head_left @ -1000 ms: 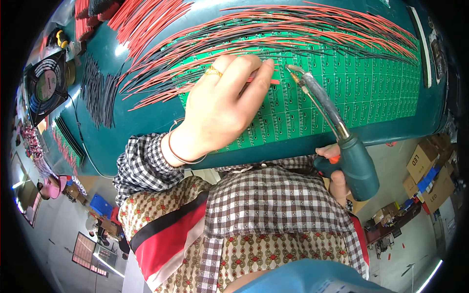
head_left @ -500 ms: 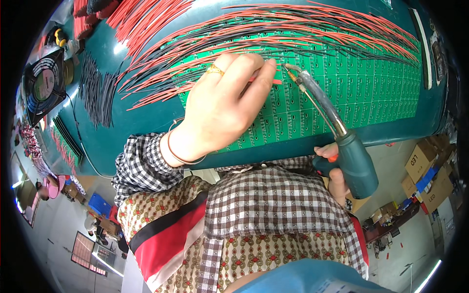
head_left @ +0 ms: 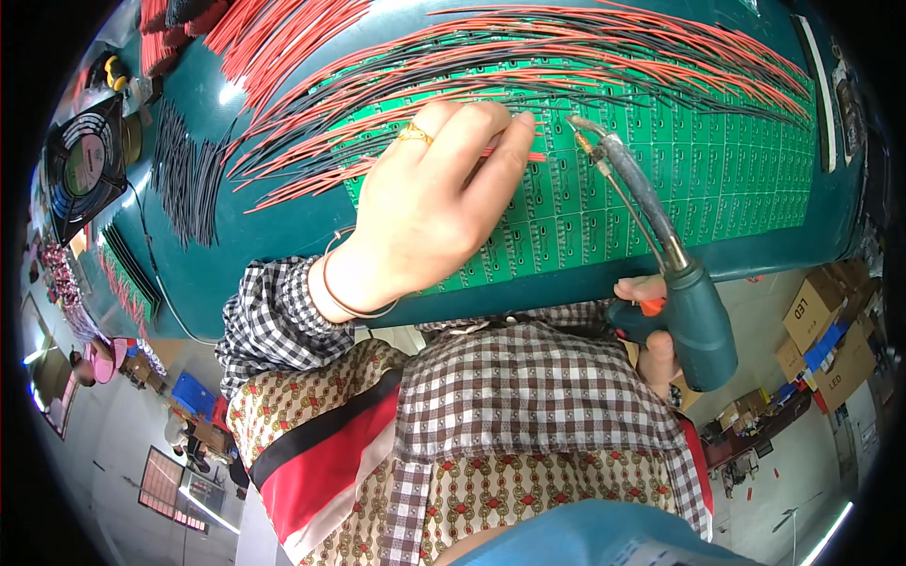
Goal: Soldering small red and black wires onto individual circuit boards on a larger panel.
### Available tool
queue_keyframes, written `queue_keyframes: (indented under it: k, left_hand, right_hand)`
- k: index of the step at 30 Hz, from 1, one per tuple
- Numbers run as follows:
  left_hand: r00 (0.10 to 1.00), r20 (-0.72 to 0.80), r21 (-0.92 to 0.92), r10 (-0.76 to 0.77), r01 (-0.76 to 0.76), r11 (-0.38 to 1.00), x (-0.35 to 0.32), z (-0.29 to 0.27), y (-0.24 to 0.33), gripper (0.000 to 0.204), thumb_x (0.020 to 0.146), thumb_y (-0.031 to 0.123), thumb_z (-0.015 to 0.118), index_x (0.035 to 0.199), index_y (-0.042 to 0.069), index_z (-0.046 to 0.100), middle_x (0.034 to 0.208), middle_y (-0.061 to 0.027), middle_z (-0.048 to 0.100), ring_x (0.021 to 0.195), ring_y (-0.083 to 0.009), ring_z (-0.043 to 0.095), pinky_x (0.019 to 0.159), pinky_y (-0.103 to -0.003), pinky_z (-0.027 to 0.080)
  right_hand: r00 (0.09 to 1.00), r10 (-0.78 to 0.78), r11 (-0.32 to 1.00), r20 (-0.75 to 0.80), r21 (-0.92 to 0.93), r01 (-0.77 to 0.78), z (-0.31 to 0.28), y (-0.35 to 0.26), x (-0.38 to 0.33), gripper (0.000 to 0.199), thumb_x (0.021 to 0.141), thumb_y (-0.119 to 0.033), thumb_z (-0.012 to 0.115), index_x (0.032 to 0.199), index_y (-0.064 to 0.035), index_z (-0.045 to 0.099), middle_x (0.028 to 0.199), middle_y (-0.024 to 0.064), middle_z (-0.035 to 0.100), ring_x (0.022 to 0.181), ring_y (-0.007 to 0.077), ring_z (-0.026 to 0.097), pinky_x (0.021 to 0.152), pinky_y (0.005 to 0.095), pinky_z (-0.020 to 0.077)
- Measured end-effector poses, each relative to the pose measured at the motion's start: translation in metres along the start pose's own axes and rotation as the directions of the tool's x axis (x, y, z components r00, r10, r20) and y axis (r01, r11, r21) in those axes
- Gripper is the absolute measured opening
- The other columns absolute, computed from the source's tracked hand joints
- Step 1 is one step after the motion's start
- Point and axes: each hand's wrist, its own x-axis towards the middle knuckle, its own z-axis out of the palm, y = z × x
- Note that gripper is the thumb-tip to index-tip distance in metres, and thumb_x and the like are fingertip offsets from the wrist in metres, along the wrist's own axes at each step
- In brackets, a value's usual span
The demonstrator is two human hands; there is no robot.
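A green circuit board panel lies on the teal table, with many red and black wires fanned over its far side. My left hand, with a gold ring and a thin bracelet, presses a red wire onto the panel with its fingertips. My right hand grips the handle of a teal soldering gun. The gun's long tip points at the panel just right of my left fingertips.
Loose black wires and red wire bundles lie at the table's left. A small fan stands at the far left. Cardboard boxes sit on the floor at the right, and blue crates at the lower left.
The soldering gun's tip has edged slightly toward my left fingertips. My left hand stays pressed on the panel.
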Motion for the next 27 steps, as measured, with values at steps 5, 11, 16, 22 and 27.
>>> queue_keyframes:
  k: [5, 11, 16, 22, 27]
  left_hand:
    - [1.0, -0.001, -0.006, -0.001, 0.001, 1.0, -0.001, 0.0, 0.0, 0.041, 0.063, -0.002, 0.067, 0.104, 0.001, 0.072, 0.093, -0.0067, 0.062, 0.076, -0.0198, 0.059, 0.064, -0.029, 0.05]
    - [1.0, 0.004, 0.003, 0.0, 0.0, 1.0, 0.001, 0.0, 0.0, 0.041, 0.063, -0.002, 0.068, 0.104, 0.001, 0.072, 0.093, -0.0066, 0.062, 0.077, -0.0198, 0.059, 0.064, -0.029, 0.05]
    - [1.0, -0.001, -0.025, -0.015, 0.015, 1.0, 0.0, -0.001, 0.0, 0.042, 0.063, -0.002, 0.068, 0.104, 0.001, 0.072, 0.094, -0.0069, 0.063, 0.078, -0.0202, 0.06, 0.066, -0.029, 0.05]
    - [0.999, -0.045, -0.068, -0.026, 0.023, 0.997, 0.016, -0.011, 0.011, 0.04, 0.066, -0.001, 0.067, 0.106, -0.001, 0.071, 0.095, -0.0077, 0.063, 0.08, -0.0208, 0.061, 0.07, -0.03, 0.051]
    - [0.994, 0.072, -0.015, -0.077, 0.079, 0.997, 0.01, 0.002, 0.011, 0.043, 0.066, -0.002, 0.07, 0.109, 0.002, 0.071, 0.093, -0.0055, 0.061, 0.076, -0.0196, 0.058, 0.065, -0.029, 0.05]
  right_hand:
    - [0.999, 0.032, 0.997, -0.039, -0.075, -0.035, 0.0, -0.003, 0.002, 0.071, 0.082, -0.058, 0.071, 0.109, 0.0066, 0.058, 0.097, 0.0161, 0.065, 0.091, 0.0279, 0.066, 0.081, 0.0399, 0.0553]
    - [0.998, 0.033, 0.999, -0.062, -0.017, -0.034, 0.0, 0.0, 0.001, 0.071, 0.081, -0.057, 0.073, 0.108, 0.0072, 0.058, 0.095, 0.0157, 0.064, 0.09, 0.0285, 0.066, 0.082, 0.0409, 0.0558]
    - [0.995, 0.004, 1.0, -0.099, 0.017, -0.002, -0.001, 0.005, 0.001, 0.076, 0.083, -0.058, 0.07, 0.114, 0.0101, 0.057, 0.101, 0.0179, 0.065, 0.089, 0.0293, 0.067, 0.079, 0.0411, 0.0578]
    - [0.984, 0.025, 0.999, -0.174, -0.023, -0.029, 0.003, -0.003, 0.001, 0.078, 0.084, -0.059, 0.067, 0.116, 0.0115, 0.056, 0.103, 0.0212, 0.065, 0.094, 0.0314, 0.068, 0.076, 0.0399, 0.0609]
    - [0.989, 0.044, 0.999, -0.143, -0.023, -0.048, 0.001, -0.005, 0.001, 0.077, 0.085, -0.058, 0.067, 0.115, 0.0112, 0.056, 0.104, 0.0214, 0.064, 0.095, 0.0309, 0.068, 0.077, 0.0399, 0.061]
